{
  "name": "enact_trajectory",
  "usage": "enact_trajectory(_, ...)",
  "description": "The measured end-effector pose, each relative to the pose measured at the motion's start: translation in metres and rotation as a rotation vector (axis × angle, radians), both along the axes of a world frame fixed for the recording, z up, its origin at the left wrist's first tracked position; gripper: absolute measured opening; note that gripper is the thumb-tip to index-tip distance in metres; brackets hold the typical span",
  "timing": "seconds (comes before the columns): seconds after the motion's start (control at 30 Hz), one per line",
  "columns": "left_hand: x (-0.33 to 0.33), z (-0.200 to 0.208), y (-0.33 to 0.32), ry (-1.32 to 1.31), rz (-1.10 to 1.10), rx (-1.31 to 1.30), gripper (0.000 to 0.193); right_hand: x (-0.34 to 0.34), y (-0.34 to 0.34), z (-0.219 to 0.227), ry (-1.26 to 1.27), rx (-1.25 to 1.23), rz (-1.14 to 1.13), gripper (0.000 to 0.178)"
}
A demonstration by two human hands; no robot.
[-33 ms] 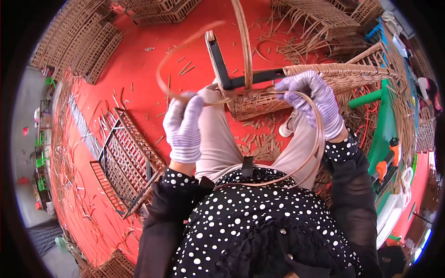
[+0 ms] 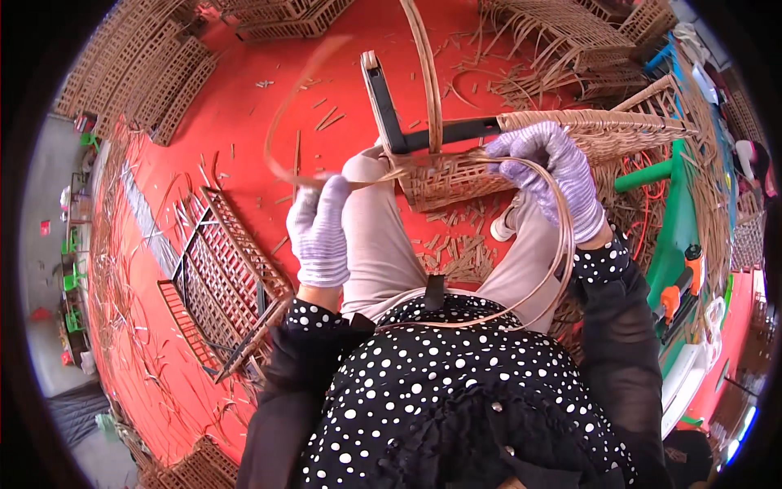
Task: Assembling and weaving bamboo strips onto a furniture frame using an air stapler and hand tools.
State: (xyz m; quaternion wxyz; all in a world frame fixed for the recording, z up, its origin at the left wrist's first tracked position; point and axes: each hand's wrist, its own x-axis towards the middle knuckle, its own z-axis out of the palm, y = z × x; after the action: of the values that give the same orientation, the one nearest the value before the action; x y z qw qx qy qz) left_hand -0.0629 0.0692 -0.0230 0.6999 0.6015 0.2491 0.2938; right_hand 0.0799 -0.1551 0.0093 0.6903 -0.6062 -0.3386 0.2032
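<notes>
Both my hands wear striped pale purple gloves. My left hand (image 2: 318, 232), in front of my left knee, pinches a flat brown rattan-like strip (image 2: 371, 184) between thumb and fingers. The strip's blurred free end curves up past that hand. My right hand (image 2: 554, 175) is closed on the strip at the woven piece, and long loops of strip (image 2: 565, 244) hang from it to my waist. Across my knees lies a partly woven wicker piece (image 2: 456, 181) with a bare black frame corner (image 2: 397, 145). Its right-hand bar is wrapped in strip. A doubled strip (image 2: 432, 81) rises from the frame.
A woven panel (image 2: 232, 269) on a dark frame lies on the red floor (image 2: 244, 106) at left. Wicker pieces (image 2: 130, 65) are stacked far left, others (image 2: 562, 33) far right. Cut scraps (image 2: 464, 257) lie between my feet. An orange-and-black tool (image 2: 676, 293) rests beside a green support (image 2: 672, 212).
My left hand has shifted slightly left and down with the strip. The strip's free loop has swung further left. My right hand has hardly moved.
</notes>
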Motion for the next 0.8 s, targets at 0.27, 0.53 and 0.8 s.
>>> enact_trajectory(0.27,0.002,0.071,-0.026,0.004,-0.578,0.210,0.022,0.022,0.017,0.007,-0.443,-0.122,-0.001,0.015)
enact_trajectory(0.53,0.065,0.043,-0.055,-0.029,-0.272,1.180,0.011,0.020,0.003,0.008,-0.198,-0.012,-0.022,0.010)
enact_trajectory(0.8,0.015,0.031,0.002,0.495,-0.240,0.063,0.050,0.031,-0.016,0.004,0.004,0.141,-0.115,0.016)
